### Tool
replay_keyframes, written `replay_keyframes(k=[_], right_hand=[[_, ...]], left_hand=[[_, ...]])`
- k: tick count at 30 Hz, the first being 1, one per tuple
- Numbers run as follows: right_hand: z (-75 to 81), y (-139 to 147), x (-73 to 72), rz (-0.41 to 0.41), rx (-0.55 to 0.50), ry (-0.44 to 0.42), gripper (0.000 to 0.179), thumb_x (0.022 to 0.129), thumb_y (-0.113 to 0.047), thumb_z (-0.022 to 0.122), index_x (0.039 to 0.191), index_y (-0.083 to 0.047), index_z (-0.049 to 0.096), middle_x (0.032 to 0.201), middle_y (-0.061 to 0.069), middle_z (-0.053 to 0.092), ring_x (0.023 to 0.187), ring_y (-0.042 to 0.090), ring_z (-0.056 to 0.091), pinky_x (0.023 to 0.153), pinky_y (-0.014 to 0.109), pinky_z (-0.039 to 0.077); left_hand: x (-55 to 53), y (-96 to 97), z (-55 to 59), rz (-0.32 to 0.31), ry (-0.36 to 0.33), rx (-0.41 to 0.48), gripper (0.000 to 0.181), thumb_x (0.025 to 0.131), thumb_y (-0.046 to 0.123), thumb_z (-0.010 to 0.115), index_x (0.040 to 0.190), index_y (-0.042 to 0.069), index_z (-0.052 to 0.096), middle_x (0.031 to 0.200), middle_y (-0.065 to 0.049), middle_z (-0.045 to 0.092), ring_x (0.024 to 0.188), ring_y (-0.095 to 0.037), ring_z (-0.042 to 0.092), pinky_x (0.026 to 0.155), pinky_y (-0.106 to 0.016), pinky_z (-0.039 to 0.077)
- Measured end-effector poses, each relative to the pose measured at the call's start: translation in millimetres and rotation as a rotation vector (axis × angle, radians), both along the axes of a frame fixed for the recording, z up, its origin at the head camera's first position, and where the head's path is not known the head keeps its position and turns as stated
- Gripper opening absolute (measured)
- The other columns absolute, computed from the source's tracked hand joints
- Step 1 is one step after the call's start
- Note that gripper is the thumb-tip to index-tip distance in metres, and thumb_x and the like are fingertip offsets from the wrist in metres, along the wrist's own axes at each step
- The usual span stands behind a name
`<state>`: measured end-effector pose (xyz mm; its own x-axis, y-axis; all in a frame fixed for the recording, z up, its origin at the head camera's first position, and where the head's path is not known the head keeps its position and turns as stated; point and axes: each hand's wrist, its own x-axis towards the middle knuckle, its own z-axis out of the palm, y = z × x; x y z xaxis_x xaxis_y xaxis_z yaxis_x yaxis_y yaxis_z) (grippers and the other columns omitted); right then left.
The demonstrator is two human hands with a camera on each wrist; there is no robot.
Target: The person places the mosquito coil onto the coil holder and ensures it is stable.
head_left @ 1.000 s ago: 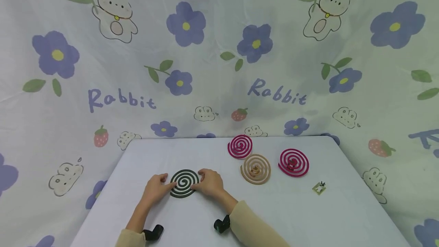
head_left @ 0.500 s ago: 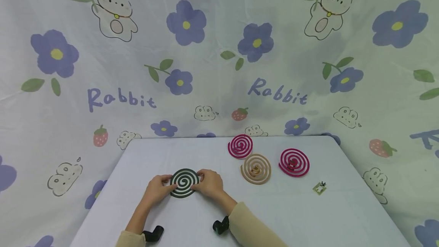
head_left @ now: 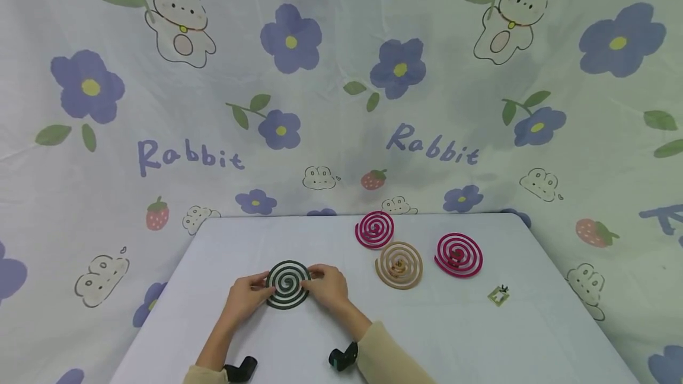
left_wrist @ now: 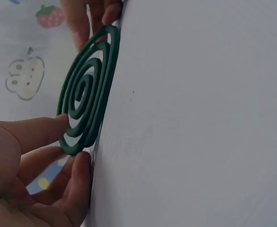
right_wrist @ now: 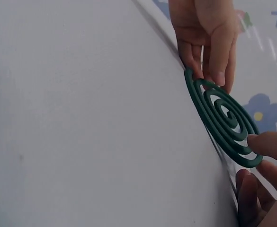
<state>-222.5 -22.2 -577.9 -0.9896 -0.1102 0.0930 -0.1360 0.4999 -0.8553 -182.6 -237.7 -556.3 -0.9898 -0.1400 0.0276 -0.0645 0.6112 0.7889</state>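
A dark green mosquito coil (head_left: 287,282) is held between both hands at the left middle of the white table. My left hand (head_left: 248,298) pinches its left edge, thumb on the top face and fingers below. On the opposite side, my right hand (head_left: 329,287) pinches the edge with its thumb reaching over the outer rings. In the left wrist view the coil (left_wrist: 109,80) looks tilted, with fingertips under its rim. From the right wrist view I cannot tell how far the coil (right_wrist: 211,125) stands off the table.
To the right lie a tan coil (head_left: 379,274), a magenta coil (head_left: 358,231) at the back edge and another magenta coil (head_left: 478,265). A small pale-gold metal stand (head_left: 498,296) is further right. A rabbit-print curtain (head_left: 341,76) hangs behind the table (head_left: 453,330).
My left fingers have closed in at the coil's left edge. My right thumb has slid further over the top rings. The coil has hardly shifted.
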Motion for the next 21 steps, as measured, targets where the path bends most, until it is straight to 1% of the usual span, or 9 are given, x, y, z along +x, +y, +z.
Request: replay_keyframes(k=[3, 5, 8, 10, 12, 14, 16, 18, 21], right_hand=[[-0.2, -2, 1.0, -0.028, -0.097, -0.033, 0.031, 0.074, -0.029, 0.084, 0.101, -0.02, 0.074, 0.084, -0.013, 0.065, 0.081, 0.007, 0.06, 0.079, 0.036, 0.047], [0.6, -2, 1.8, -0.025, -0.189, -0.058, 0.032, 0.075, -0.024, 0.083, 0.104, -0.017, 0.073, 0.084, -0.011, 0.066, 0.079, 0.006, 0.061, 0.077, 0.033, 0.05], [1.8, -3, 2.5, 0.012, -0.376, -0.128, 0.033, 0.078, -0.014, 0.08, 0.109, -0.009, 0.067, 0.084, -0.004, 0.067, 0.065, 0.008, 0.061, 0.059, 0.028, 0.052], [2.6, -3, 3.2, 0.028, -0.481, -0.174, 0.034, 0.08, -0.008, 0.078, 0.111, -0.006, 0.063, 0.082, 0.0, 0.068, 0.056, 0.01, 0.057, 0.047, 0.025, 0.049], [2.9, -4, 4.2, 0.03, -0.556, -0.22, 0.034, 0.081, -0.005, 0.076, 0.112, -0.005, 0.061, 0.081, 0.003, 0.068, 0.05, 0.011, 0.054, 0.041, 0.024, 0.046], [3.4, -4, 5.4, 0.024, -0.596, -0.238, 0.033, 0.082, -0.004, 0.075, 0.112, -0.004, 0.062, 0.081, 0.003, 0.068, 0.052, 0.011, 0.056, 0.041, 0.023, 0.046], [5.6, -4, 6.9, 0.012, -0.614, -0.238, 0.031, 0.083, -0.004, 0.074, 0.112, -0.003, 0.064, 0.082, 0.004, 0.069, 0.054, 0.011, 0.058, 0.042, 0.023, 0.048], [8.7, -3, 8.2, 0.0, -0.624, -0.224, 0.03, 0.083, -0.004, 0.073, 0.112, -0.002, 0.064, 0.082, 0.004, 0.069, 0.057, 0.012, 0.06, 0.044, 0.024, 0.049], [16.3, 0, 10.1, -0.021, -0.637, -0.211, 0.029, 0.084, -0.003, 0.072, 0.111, -0.001, 0.064, 0.081, 0.005, 0.07, 0.055, 0.012, 0.058, 0.044, 0.024, 0.049]], left_hand=[[0.5, 1.9, -0.7, 0.02, 0.003, 0.081, 0.046, 0.082, 0.012, 0.079, 0.123, -0.003, 0.064, 0.094, -0.009, 0.067, 0.091, -0.023, 0.067, 0.065, -0.023, 0.052], [1.0, 3.3, -0.9, 0.026, 0.013, 0.142, 0.047, 0.082, 0.011, 0.078, 0.124, -0.004, 0.063, 0.097, -0.011, 0.067, 0.091, -0.024, 0.067, 0.066, -0.023, 0.053], [1.1, 5.6, -1.4, 0.026, 0.025, 0.22, 0.049, 0.082, 0.011, 0.079, 0.126, -0.002, 0.062, 0.101, -0.015, 0.065, 0.092, -0.024, 0.067, 0.068, -0.023, 0.053], [1.5, 7.5, -1.5, 0.03, 0.022, 0.251, 0.05, 0.082, 0.012, 0.079, 0.128, 0.0, 0.061, 0.103, -0.015, 0.064, 0.093, -0.024, 0.066, 0.069, -0.023, 0.052], [2.9, 9.6, -1.1, 0.036, 0.011, 0.261, 0.05, 0.083, 0.014, 0.078, 0.129, 0.002, 0.061, 0.106, -0.015, 0.064, 0.095, -0.023, 0.064, 0.069, -0.022, 0.052], [4.4, 12.0, 0.1, 0.039, 0.004, 0.275, 0.051, 0.084, 0.015, 0.078, 0.13, 0.004, 0.061, 0.108, -0.015, 0.063, 0.096, -0.022, 0.063, 0.07, -0.021, 0.051], [4.9, 15.0, 2.0, 0.04, 0.005, 0.294, 0.051, 0.084, 0.016, 0.078, 0.131, 0.005, 0.061, 0.109, -0.014, 0.063, 0.097, -0.022, 0.061, 0.072, -0.021, 0.051], [4.6, 18.4, 4.8, 0.038, 0.016, 0.332, 0.051, 0.084, 0.016, 0.078, 0.131, 0.006, 0.061, 0.108, -0.014, 0.063, 0.096, -0.021, 0.061, 0.073, -0.021, 0.051], [3.0, 23.6, 8.1, 0.042, 0.029, 0.402, 0.051, 0.084, 0.012, 0.078, 0.131, 0.006, 0.06, 0.103, -0.013, 0.065, 0.092, -0.018, 0.062, 0.072, -0.022, 0.052]])
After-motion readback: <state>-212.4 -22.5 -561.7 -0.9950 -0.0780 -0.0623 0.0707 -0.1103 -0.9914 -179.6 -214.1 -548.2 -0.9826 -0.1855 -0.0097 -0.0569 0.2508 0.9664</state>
